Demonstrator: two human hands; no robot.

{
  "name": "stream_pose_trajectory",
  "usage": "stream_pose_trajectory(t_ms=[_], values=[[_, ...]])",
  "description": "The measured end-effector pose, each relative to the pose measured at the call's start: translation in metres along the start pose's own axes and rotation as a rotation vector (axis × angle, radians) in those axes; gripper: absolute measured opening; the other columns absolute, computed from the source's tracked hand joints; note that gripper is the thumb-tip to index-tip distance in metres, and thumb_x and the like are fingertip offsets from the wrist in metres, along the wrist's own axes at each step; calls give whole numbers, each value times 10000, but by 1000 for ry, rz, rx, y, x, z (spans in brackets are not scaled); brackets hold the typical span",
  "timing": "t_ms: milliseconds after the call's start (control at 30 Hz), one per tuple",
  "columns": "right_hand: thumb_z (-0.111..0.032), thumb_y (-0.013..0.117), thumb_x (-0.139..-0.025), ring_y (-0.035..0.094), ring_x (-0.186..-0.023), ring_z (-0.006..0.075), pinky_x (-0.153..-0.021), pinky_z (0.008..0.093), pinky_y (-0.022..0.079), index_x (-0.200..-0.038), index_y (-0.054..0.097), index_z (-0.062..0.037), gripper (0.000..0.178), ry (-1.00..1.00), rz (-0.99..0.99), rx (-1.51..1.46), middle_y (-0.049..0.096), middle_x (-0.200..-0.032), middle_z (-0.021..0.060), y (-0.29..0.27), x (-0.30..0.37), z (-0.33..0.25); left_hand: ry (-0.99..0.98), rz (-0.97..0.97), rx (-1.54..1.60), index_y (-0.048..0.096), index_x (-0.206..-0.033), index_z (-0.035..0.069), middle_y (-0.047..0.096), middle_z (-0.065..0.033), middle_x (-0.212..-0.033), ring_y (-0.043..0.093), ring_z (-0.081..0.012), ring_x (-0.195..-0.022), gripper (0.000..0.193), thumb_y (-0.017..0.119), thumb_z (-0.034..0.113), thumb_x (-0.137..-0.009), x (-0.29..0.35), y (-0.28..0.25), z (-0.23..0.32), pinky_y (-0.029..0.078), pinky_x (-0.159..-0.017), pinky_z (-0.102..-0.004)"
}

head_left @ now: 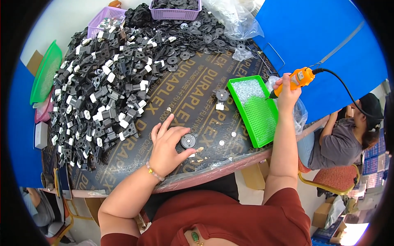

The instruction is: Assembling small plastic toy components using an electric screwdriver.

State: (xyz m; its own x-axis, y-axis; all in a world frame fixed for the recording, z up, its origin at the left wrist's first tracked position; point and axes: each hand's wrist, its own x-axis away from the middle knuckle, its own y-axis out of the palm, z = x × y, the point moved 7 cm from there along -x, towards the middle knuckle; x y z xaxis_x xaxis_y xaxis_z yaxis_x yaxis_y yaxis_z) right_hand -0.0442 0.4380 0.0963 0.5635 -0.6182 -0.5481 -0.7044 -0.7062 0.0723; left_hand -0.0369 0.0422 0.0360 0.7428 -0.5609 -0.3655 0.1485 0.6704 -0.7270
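My left hand rests over the table with thumb and forefinger bent around a round black plastic part, the other fingers spread. A white tab of that part shows just below my thumb. In my right hand is an orange electric screwdriver, its black cable leading off to the right. Its tip points down-left at a green perforated tray. Small silvery screws cover the far end of the tray. Left of the tray lies a second round black part with a white tab.
A large heap of black parts with white tabs covers the table's left side. Black discs pile up at the back, beside a purple basket. A blue partition stands at right; a person sits beyond it.
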Motion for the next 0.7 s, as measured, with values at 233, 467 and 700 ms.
stream_pose_trajectory(t_ms=[233,467,700], values=[[-183,611,-941,584,-580,154,-556,281,497,-1017,528,-8,209,-126,-5,-197,591,-703,70,15,14,-64,-57,-7,-15,656,-1078,105,656,-56,-1074,389,-307,-1359,514,852,300,-645,0,0,-7,199,-1089,-518],[-513,631,-885,564,-541,193,-506,344,485,-1063,478,-62,508,2,-496,-596,592,-725,89,128,113,-116,-50,-3,-9,671,-1038,98,651,-46,-1040,403,-297,-1346,471,840,320,-658,3,3,-12,211,-1076,-524],[-341,714,-863,597,-601,171,-563,304,519,-1095,476,-20,463,202,-712,-748,607,-755,110,186,163,-97,-67,-22,0,676,-1039,98,650,-51,-1036,398,-290,-1350,471,825,343,-665,2,3,-12,217,-1073,-519]])
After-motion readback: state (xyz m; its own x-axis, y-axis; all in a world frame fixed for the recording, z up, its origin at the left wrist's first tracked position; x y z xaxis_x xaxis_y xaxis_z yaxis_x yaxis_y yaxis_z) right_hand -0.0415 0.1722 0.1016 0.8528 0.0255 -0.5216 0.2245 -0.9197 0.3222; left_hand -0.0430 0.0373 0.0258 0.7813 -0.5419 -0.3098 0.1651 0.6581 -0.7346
